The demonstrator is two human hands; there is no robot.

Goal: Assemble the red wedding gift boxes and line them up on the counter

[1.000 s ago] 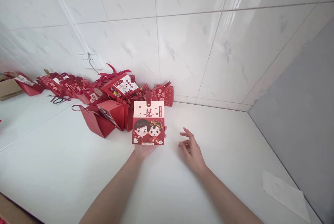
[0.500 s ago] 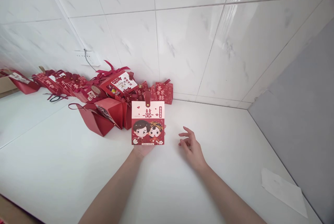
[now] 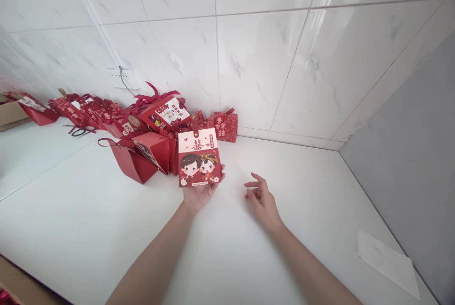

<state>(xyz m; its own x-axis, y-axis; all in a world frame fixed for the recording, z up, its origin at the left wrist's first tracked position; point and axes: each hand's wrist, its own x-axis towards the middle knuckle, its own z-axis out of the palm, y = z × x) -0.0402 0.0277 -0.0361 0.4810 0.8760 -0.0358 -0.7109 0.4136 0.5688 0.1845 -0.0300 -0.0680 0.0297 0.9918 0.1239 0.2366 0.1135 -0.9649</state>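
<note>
A red and white wedding gift box [image 3: 199, 165] with two cartoon faces and a red strap on top rests on my left hand [image 3: 201, 196]. That hand is under and behind the box, its fingertips showing at the box's lower right edge. My right hand [image 3: 262, 201] hovers over the white table [image 3: 234, 248] to the right of the box, fingers apart and slightly curled, holding nothing. Just behind the held box, a row of red gift boxes [image 3: 165, 111] with ribbons and straps runs along the wall.
Black-handled scissors [image 3: 78, 131] lie by the boxes at left. A cardboard box [image 3: 14, 113] stands at the far left, and another carton edge [image 3: 28, 281] shows at lower left. A white paper [image 3: 387, 262] lies at right. A cable [image 3: 122, 77] hangs from the wall socket.
My left hand has moved the gift box slightly up and left, tilting it, and more of my palm and fingers shows. The right hand has stayed nearly still.
</note>
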